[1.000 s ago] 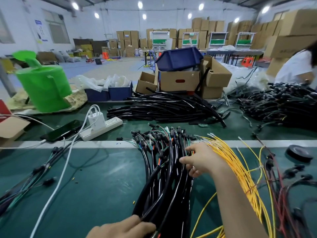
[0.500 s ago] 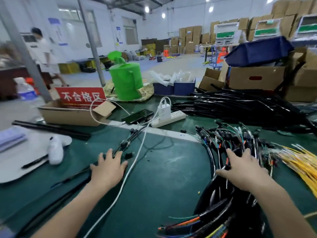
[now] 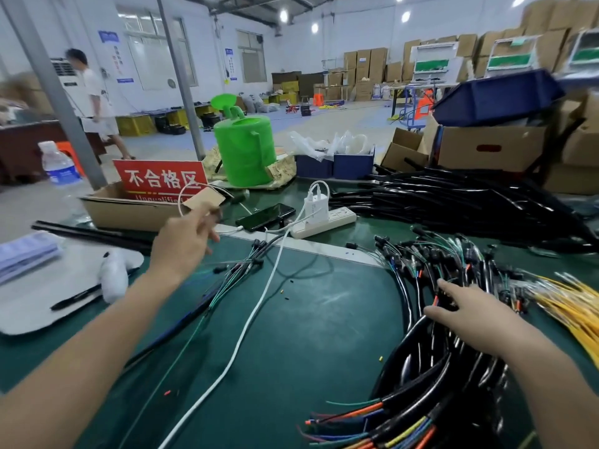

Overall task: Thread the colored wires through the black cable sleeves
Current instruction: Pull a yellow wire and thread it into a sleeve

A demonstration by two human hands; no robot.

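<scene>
A thick bundle of black cable sleeves (image 3: 434, 380) lies at the right of the green table, colored wires (image 3: 353, 426) sticking out of its near ends. My right hand (image 3: 470, 315) rests on top of this bundle with fingers spread. A thin harness of green and dark wires (image 3: 240, 267) lies mid-table. My left hand (image 3: 184, 241) hovers above and behind it, blurred, fingers loosely curled, nothing plainly held. Yellow wires (image 3: 570, 303) fan out at the right edge. A heap of empty black sleeves (image 3: 453, 202) sits farther back.
A white power strip (image 3: 324, 222), a phone (image 3: 265, 215) and a white cable (image 3: 246, 325) cross the middle. At left lie a cardboard box (image 3: 129, 212) with a red sign, long black tubes (image 3: 90, 234) and a white sheet (image 3: 39, 299). Green watering can (image 3: 244, 150) behind; a person (image 3: 94, 102) walks far left.
The view swung left. My left hand left the near end of the bundle, pressed on the thin harness, then rose off the table. My right hand stayed on the black bundle.
</scene>
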